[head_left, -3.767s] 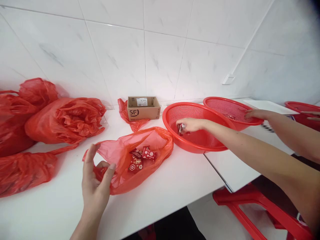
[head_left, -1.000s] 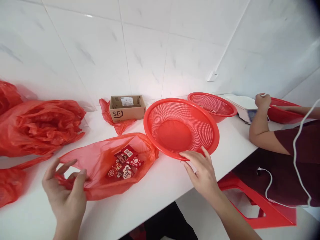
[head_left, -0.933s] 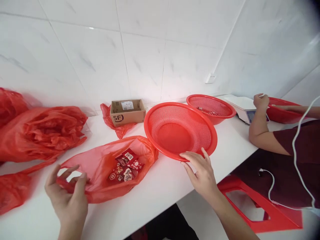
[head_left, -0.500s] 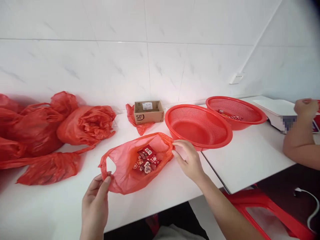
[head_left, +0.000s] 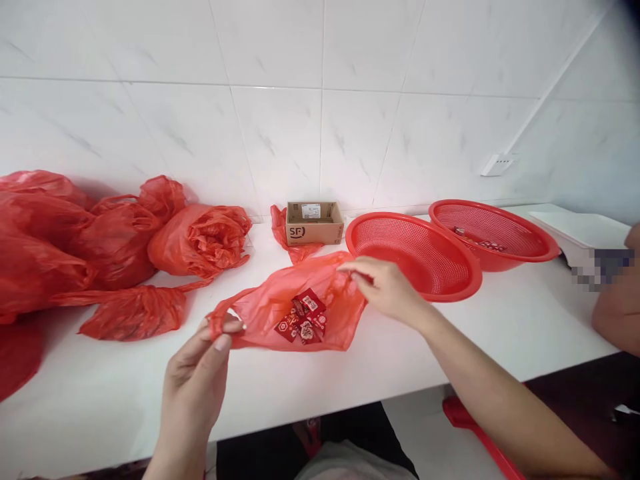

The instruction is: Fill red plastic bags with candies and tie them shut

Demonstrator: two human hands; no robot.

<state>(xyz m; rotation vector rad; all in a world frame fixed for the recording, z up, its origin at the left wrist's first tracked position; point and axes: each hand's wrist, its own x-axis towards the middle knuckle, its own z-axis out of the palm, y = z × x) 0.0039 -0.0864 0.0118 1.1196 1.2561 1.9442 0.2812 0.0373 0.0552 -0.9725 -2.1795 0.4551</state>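
Observation:
A thin red plastic bag (head_left: 265, 320) lies on the white table (head_left: 280, 393), with several small dark-red printed packets (head_left: 305, 319) showing in it. My left hand (head_left: 203, 363) pinches the bag's left handle, which loops around its fingers. At the bag's upper right corner, my right hand (head_left: 383, 290) has thumb and fingers closed on the plastic. The bag's mouth looks drawn nearly flat between both hands.
Several filled red bags (head_left: 120, 240) crowd the left side. Behind are a small cardboard box (head_left: 315, 232), a red basket (head_left: 415, 253) and another basket (head_left: 493, 230) holding packets. At right stand a white device (head_left: 580, 230) and another person's arm (head_left: 617, 307).
The view has shifted left. The bag's wide opening has narrowed and flattened. My left hand has come up with the handle, and my right hand has closed on the bag's corner.

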